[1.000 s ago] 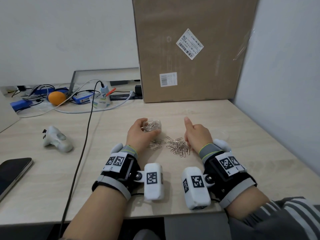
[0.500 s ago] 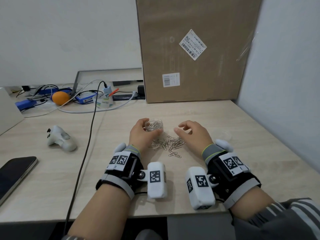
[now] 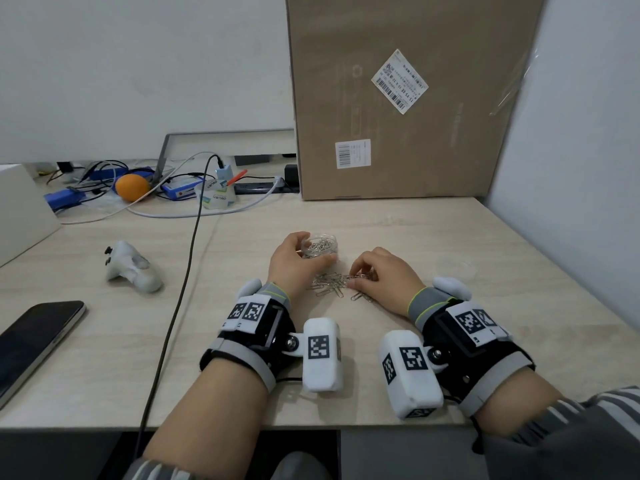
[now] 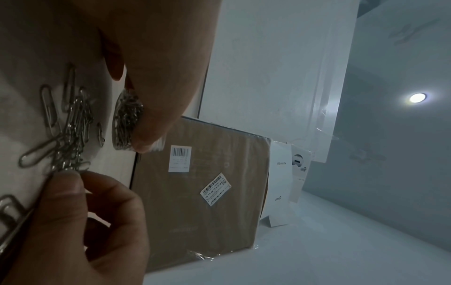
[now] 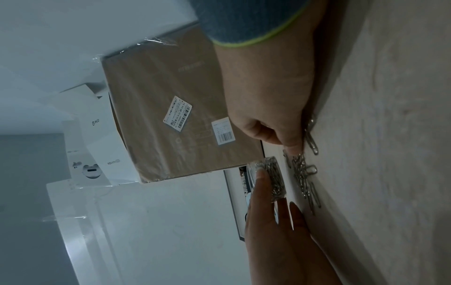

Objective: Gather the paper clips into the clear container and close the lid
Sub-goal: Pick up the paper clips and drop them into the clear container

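While left hand [image 3: 294, 261] grips clear container [image 3: 320, 244] part-filled with clips on counter [image 3: 450, 341], right hand [image 3: 384, 275] pinches loose paper clips [image 3: 332, 284] beside it, lid [image 3: 456, 266] apart at right

1. The big brown cardboard box [image 3: 408, 98] has a white sticker [image 3: 400, 81] high on its front. It shows a barcode and small print too tiny to read fully; "15 Y5 EE 15" can be made out.
2. Lower left on the same box is another white label [image 3: 352, 154] with a barcode. Its words are too small to read.
3. Left of the box, a small clear tub [image 3: 216, 199] says "deli".
4. Beside the box, in the right wrist view, a white carton [image 5: 97, 123] says "PICO".
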A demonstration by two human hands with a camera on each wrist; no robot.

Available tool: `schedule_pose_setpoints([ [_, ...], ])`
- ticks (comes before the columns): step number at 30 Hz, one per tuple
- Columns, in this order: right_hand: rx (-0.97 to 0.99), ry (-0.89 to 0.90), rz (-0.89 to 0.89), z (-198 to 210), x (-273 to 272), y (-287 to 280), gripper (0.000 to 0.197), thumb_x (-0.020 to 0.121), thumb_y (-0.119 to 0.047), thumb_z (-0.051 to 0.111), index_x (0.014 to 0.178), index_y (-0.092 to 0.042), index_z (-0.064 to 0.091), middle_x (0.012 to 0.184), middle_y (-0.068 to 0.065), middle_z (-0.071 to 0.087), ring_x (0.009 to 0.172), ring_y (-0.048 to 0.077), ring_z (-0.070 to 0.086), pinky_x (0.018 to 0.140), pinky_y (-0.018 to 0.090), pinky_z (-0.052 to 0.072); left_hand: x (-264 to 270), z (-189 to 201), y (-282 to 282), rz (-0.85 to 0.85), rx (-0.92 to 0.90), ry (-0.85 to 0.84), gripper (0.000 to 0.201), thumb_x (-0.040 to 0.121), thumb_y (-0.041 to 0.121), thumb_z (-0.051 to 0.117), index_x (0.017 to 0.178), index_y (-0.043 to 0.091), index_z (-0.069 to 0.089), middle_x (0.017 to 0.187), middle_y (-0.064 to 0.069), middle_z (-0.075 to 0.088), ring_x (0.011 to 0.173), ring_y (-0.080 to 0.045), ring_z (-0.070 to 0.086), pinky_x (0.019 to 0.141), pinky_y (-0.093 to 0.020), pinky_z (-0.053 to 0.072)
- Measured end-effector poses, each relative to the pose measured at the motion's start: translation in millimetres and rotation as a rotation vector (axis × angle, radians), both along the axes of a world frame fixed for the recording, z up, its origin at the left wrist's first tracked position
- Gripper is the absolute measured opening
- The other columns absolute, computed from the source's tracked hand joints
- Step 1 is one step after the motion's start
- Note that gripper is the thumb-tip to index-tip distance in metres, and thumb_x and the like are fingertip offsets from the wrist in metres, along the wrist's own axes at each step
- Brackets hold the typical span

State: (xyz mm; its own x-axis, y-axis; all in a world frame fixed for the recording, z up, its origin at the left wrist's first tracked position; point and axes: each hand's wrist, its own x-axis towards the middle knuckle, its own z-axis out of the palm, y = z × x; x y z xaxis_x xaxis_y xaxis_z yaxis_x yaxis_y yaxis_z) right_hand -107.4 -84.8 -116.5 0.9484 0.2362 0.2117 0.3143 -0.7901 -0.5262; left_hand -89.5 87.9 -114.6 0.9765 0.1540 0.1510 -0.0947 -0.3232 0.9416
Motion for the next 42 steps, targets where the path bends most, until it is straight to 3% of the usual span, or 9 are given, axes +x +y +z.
schedule_pose_setpoints([
  [3,-0.035,-0.036,-0.004,2,0,0,0.014,0.085,-0.028,0.063,0.094,-0.017,0.061,0.091,-0.002,0.050,0.084,0.016,0.050,0.080,0.031,0.041,0,0,0,0.003,-0.007,0.004,0.064,0.072,0.025,0.081,0.128,0.017,0.052,0.115,0.000,0.062,0.101,-0.017,0.062,0.095,-0.039,0.050],
  [12,-0.142,-0.071,-0.022,5,-3,1,0.015,0.090,-0.021,0.053,0.101,-0.012,0.058,0.106,0.008,0.059,0.099,0.025,0.055,0.082,0.034,0.041,-2,1,-1,-0.005,-0.004,0.002,0.065,0.072,0.025,0.081,0.129,0.017,0.051,0.117,-0.001,0.060,0.102,-0.018,0.062,0.095,-0.039,0.051],
  [21,-0.154,-0.089,-0.114,10,-2,1,0.017,0.089,-0.012,0.048,0.100,-0.008,0.060,0.104,0.009,0.062,0.096,0.027,0.056,0.079,0.036,0.043,-2,1,0,-0.008,0.020,0.002,0.066,0.072,0.027,0.081,0.129,0.018,0.051,0.119,-0.001,0.060,0.103,-0.017,0.061,0.094,-0.038,0.051],
  [27,0.047,-0.133,-0.212,5,3,-3,0.014,0.085,-0.008,0.054,0.092,-0.007,0.066,0.091,0.009,0.068,0.088,0.027,0.060,0.076,0.034,0.047,-2,3,0,-0.032,0.018,-0.004,0.065,0.071,0.027,0.081,0.129,0.018,0.051,0.119,-0.001,0.061,0.103,-0.017,0.062,0.095,-0.038,0.050],
  [31,0.389,-0.216,-0.304,6,4,-5,0.006,0.084,-0.011,0.063,0.086,-0.010,0.068,0.076,-0.001,0.063,0.072,0.018,0.058,0.069,0.023,0.043,-5,1,-2,-0.101,-0.017,0.011,0.068,0.068,0.026,0.084,0.129,0.019,0.053,0.116,-0.002,0.063,0.099,-0.017,0.064,0.093,-0.040,0.053],
  [33,0.606,-0.286,-0.291,11,0,-2,0.003,0.083,-0.012,0.065,0.084,-0.013,0.068,0.072,-0.001,0.065,0.070,0.021,0.064,0.070,0.029,0.051,-7,2,-4,-0.144,-0.010,0.017,0.068,0.069,0.024,0.084,0.129,0.018,0.053,0.115,-0.001,0.063,0.098,-0.015,0.064,0.092,-0.037,0.053],
  [35,0.740,-0.354,-0.254,17,-4,2,0.007,0.082,-0.011,0.067,0.082,-0.018,0.067,0.069,-0.005,0.065,0.066,0.017,0.065,0.068,0.026,0.052,-9,5,-7,-0.197,-0.015,0.018,0.067,0.069,0.021,0.084,0.129,0.017,0.054,0.115,-0.002,0.063,0.099,-0.015,0.064,0.092,-0.034,0.053],
  [38,0.725,-0.417,-0.170,20,-7,7,0.006,0.082,-0.010,0.068,0.084,-0.016,0.069,0.073,-0.005,0.066,0.068,0.013,0.062,0.067,0.020,0.050,-11,6,-12,-0.279,0.045,0.003,0.065,0.070,0.017,0.083,0.129,0.017,0.054,0.115,0.000,0.063,0.102,-0.014,0.062,0.087,-0.025,0.051],
  [42,0.523,-0.490,-0.050,15,-5,12,0.007,0.079,-0.005,0.067,0.084,-0.007,0.072,0.081,0.002,0.070,0.076,0.008,0.059,0.071,0.013,0.045,-14,8,-16,-0.368,0.109,-0.023,0.057,0.070,0.012,0.082,0.122,0.017,0.059,0.110,0.000,0.066,0.096,-0.011,0.063,0.074,-0.010,0.050],
])
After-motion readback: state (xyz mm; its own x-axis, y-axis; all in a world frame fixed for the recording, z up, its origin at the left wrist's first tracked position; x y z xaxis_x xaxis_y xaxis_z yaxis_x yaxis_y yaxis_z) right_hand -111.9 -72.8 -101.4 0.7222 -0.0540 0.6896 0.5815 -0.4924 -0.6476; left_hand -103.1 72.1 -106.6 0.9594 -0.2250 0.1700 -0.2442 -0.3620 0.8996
